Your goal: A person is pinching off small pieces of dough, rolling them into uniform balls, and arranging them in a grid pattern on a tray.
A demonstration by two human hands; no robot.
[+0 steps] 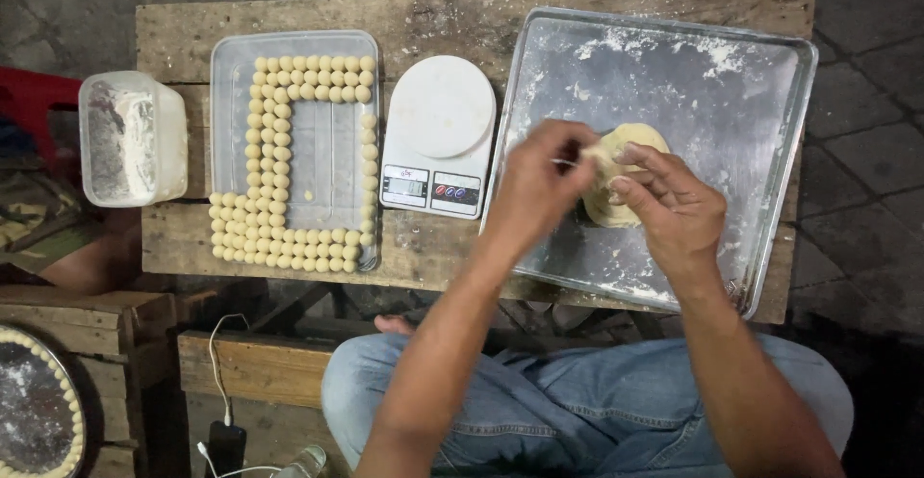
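Where the view begins, nearest the camera, crossed legs in blue jeans (pixel 577 401) are seen, with a phone (pixel 226 444) on a white cable at the lower left. Beyond the knees, both forearms are stretched over a floured metal tray (pixel 760 103) set on a rough wooden table (pixel 173 247). A lump of pale dough (pixel 630 141) is held above the tray's middle between the two hands. The left hand (pixel 539 189) is curled, its fingertips closed on the dough's left edge; the right hand (pixel 674 204) is bent over the dough from the right, thumb and fingers pinched on it. Whether the dough rests on the tray cannot be told. Just beside the tray, to the left, a white kitchen scale (pixel 441 136) is placed. Next to it, a clear plastic tray (pixel 327 151) is lined around its edges with rows of small dough balls (pixel 274 112). Farther left, a plastic tub (pixel 132 138) of white flour is seen at the table's end.
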